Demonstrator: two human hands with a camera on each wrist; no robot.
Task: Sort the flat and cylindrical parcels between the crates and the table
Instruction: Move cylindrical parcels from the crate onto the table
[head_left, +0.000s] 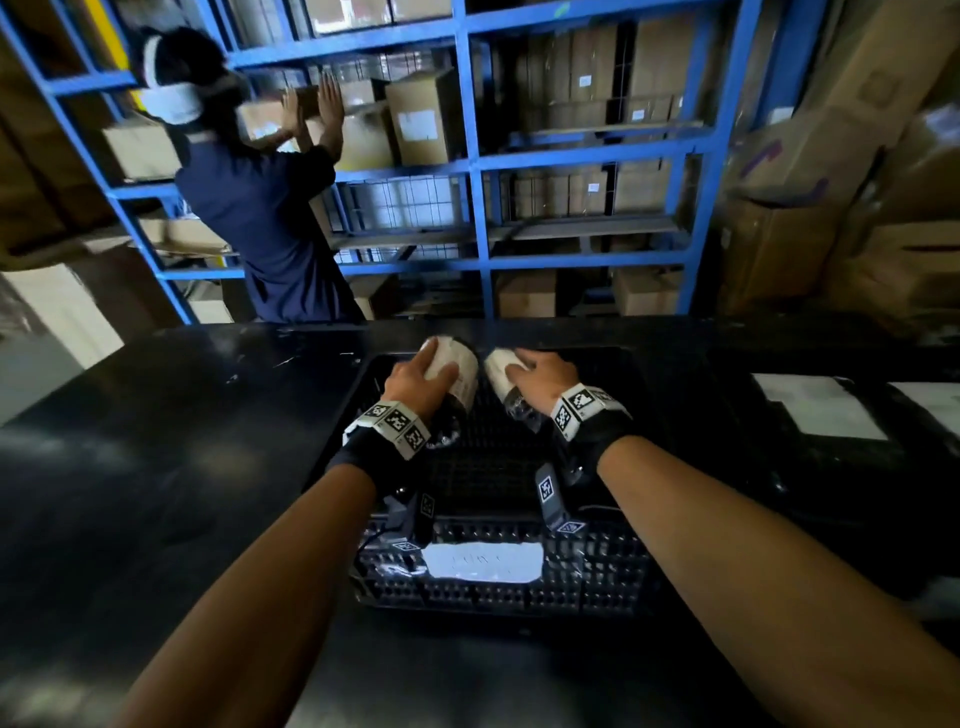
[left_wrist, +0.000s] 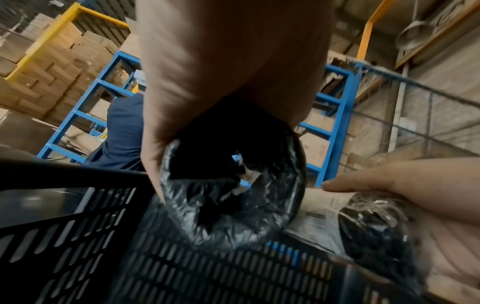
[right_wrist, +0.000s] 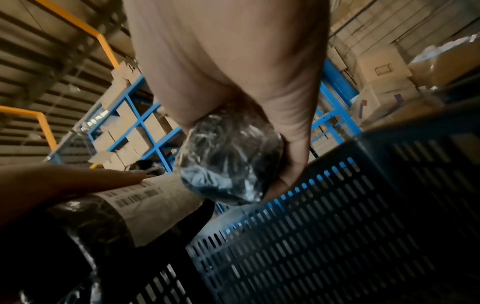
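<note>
Head view: over the black slotted plastic crate (head_left: 498, 577) on the dark worktop (head_left: 156, 415), the left hand (head_left: 415, 384) grips a black film-wrapped cylindrical parcel with a white label (head_left: 457, 369). Beside it, the right hand (head_left: 540, 379) grips a smaller black film-wrapped cylindrical parcel (head_left: 501, 374). Two flat white-labelled black parcels (head_left: 818, 413) lie on the worktop right of the crate.

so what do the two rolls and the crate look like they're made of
Left parcel: glossy, crinkled black film with a matte paper label; core hidden. Right parcel: shiny, creased film, likely plastic, also paper-labelled. Crate: looks like rigid black moulded plastic, walls pierced with regular slots, slightly glossy.
</note>
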